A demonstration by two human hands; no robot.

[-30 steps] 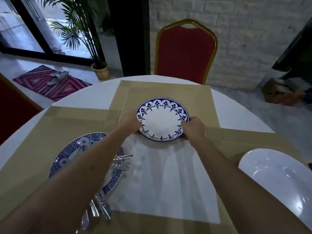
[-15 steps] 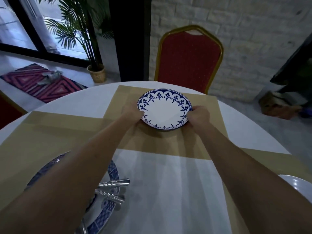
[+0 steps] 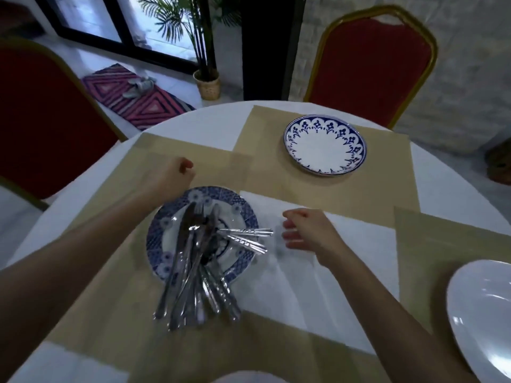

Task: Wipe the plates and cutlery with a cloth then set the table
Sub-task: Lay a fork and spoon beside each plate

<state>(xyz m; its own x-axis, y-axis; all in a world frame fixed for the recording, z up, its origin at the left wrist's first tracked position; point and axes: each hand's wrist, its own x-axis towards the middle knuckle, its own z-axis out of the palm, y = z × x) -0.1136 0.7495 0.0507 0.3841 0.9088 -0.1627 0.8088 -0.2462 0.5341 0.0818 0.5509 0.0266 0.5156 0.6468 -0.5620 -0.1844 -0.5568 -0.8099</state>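
Head view showed me the round white-clothed table (image 3: 453, 194) filling most of the picture. One red chair (image 3: 370, 56) stood at its far side and a second red chair (image 3: 41, 120) on the left. Tan placemats overlapped around the bare white middle. On the far placemat (image 3: 265, 139) the small blue-rimmed plate (image 3: 325, 146) lay flat in front of the far chair, with no hand near it. A plain white plate (image 3: 484, 313) sat at the right edge, partly cut off. Nearer me, the patterned blue plate (image 3: 240, 214) carried the cutlery (image 3: 193, 266) in a loose heap. Most handles pointed towards me over the near rim, and two stuck out to the right. My left hand (image 3: 171, 175) hung just beyond that plate's far-left rim, fingers loosely curled and holding nothing. My right hand (image 3: 309, 233) hovered over the white middle just beside the two sideways handles. Its fingers were relaxed, slightly bent and empty. Both hands were blurred.
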